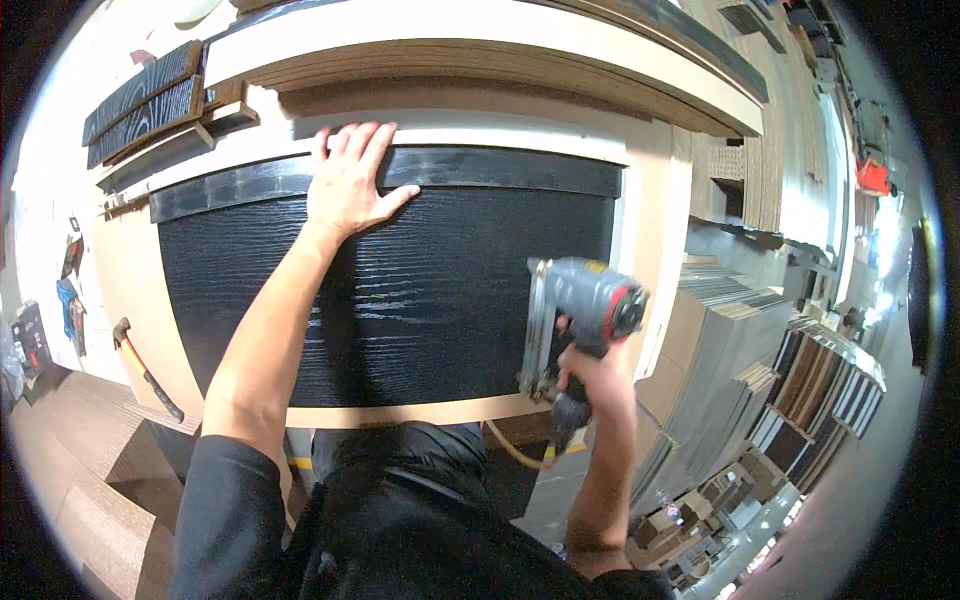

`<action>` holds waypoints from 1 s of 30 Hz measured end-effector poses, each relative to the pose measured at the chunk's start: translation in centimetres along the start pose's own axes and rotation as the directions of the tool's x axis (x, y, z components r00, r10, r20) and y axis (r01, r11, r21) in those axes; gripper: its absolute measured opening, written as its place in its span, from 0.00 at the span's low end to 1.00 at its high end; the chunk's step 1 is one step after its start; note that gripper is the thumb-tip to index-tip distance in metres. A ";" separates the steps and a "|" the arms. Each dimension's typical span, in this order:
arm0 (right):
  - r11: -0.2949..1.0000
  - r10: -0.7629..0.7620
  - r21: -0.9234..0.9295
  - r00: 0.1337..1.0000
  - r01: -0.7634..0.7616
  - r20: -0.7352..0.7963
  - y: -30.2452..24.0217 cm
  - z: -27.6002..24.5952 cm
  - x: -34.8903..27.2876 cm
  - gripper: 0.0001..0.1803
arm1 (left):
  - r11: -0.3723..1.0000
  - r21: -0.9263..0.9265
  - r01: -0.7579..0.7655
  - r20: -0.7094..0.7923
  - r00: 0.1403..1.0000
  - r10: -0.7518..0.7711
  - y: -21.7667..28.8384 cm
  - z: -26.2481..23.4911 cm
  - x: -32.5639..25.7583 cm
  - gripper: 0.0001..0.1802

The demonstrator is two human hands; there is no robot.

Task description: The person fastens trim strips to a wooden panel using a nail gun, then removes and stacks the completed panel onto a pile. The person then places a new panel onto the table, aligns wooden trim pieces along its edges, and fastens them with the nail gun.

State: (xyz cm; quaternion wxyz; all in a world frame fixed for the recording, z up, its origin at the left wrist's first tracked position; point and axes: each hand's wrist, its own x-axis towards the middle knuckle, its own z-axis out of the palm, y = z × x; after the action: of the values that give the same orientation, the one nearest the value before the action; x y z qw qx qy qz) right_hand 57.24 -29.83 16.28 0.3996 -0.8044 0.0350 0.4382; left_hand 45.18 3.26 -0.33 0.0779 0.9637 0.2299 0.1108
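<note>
The slim magazine [538,325] of the grey nail gun [590,292] is closed along its length, so I cannot tell what it carries; the brown box-like stack [85,455] at the near left likewise hides whatever it may hold. The nail gun is over the right part of a black wood-grain panel [450,290], its height above the surface unclear, with its nose to the left, its red-ringed cap to the right, and its magazine and handle running from far to near. The right hand [592,378], slightly blurred, has its fingers wrapped around that handle, and a yellowish hose [515,455] trails to the left from its near end. The panel's long axis goes from left to right, as does that of the black strip [510,172] along its far edge. The left hand [352,185] lies on this strip, left of its middle, fingers unclenched and pointing far, thumb out to the right. A hammer [148,370] with an orange and black handle lies to the left of the panel, head far, handle slanting near and right. Stacked boards [725,330] stand to the right.
</note>
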 end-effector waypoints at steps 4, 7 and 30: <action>0.970 -0.242 0.006 0.969 0.242 0.042 -6.2 1.1 2.7 0.18 | 0.999 -0.028 -0.023 -0.011 1.000 0.022 -0.4 0.1 0.1 0.48; 0.985 -0.170 -0.026 0.984 0.171 0.057 -8.7 1.3 4.7 0.15 | 0.999 -0.050 -0.020 -0.012 1.000 0.020 -0.4 0.1 0.1 0.48; 0.980 -0.045 -0.192 0.999 0.049 0.024 -10.9 2.6 7.8 0.12 | 0.995 -0.098 -0.024 -0.016 1.000 0.023 -0.6 0.5 -0.1 0.47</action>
State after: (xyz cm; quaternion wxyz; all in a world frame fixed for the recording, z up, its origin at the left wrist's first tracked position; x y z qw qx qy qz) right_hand 64.69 -18.36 16.41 0.3305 -0.8355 -0.0304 0.4379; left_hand 44.99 3.73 -0.97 0.1222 0.9605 0.2133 0.1302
